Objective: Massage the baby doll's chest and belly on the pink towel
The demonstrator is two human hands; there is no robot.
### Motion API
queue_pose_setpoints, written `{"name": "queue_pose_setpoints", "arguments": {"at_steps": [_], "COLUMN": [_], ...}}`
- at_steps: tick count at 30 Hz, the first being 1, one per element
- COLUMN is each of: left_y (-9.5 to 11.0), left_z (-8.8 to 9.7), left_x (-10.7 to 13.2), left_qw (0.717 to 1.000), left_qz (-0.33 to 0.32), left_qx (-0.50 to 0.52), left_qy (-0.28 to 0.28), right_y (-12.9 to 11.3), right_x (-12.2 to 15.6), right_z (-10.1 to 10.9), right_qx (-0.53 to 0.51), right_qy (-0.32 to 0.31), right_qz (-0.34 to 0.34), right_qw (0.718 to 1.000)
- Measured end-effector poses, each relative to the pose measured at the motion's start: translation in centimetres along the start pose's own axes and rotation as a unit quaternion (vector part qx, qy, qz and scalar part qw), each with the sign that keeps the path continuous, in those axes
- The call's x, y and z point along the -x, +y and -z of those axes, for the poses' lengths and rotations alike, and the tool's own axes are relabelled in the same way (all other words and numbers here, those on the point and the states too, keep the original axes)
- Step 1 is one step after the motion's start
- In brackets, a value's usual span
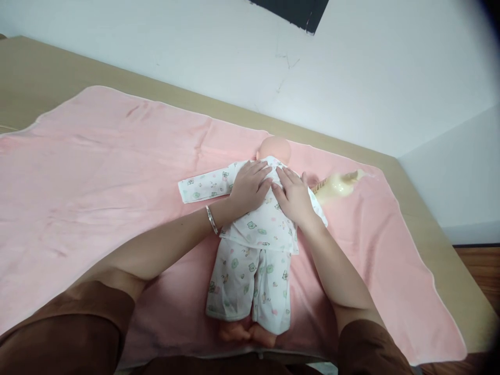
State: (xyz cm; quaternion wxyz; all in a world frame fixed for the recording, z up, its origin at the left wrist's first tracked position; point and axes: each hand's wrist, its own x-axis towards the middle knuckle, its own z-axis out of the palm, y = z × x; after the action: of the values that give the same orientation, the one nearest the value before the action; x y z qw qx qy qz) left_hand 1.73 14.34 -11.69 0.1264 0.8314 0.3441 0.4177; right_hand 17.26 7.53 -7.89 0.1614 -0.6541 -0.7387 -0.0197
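A baby doll point(255, 245) in white printed pyjamas lies on a pink blanket point(101, 172), bald head point(274, 150) toward the wall and bare feet toward me. My left hand point(250, 185) rests flat on the doll's chest, fingers stretched out, a silver bangle on the wrist. My right hand point(294, 195) lies flat beside it on the doll's other shoulder, fingers together and extended. One doll sleeve point(203, 187) stretches out to the left. The doll's bare arm point(339, 183) sticks out to the right.
The blanket covers a tan wooden table point(429, 229) that stands against a white wall. The table's right edge drops to a wooden floor point(482, 268). A dark panel point(300, 13) hangs high on the wall.
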Motion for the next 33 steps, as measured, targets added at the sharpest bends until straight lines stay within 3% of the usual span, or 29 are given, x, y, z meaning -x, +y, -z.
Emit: {"name": "queue_pose_setpoints", "arguments": {"at_steps": [8, 16, 33], "left_y": [0.5, 0.9, 0.1], "left_z": [0.5, 0.5, -0.2], "left_x": [0.3, 0.2, -0.1], "left_qw": [0.998, 0.998, 0.999], "left_qz": [-0.028, 0.019, 0.045], "left_qx": [-0.025, -0.053, -0.025], "left_qy": [0.046, 0.021, -0.016], "right_y": [-1.8, -0.5, -0.1], "right_x": [0.8, 0.0, 0.0], "right_z": [-0.2, -0.6, -0.9], "right_qx": [0.098, 0.003, -0.034], "right_qy": [0.071, -0.018, 0.0], "right_qz": [-0.015, -0.041, -0.044], "right_qw": [0.993, 0.999, 0.998]}}
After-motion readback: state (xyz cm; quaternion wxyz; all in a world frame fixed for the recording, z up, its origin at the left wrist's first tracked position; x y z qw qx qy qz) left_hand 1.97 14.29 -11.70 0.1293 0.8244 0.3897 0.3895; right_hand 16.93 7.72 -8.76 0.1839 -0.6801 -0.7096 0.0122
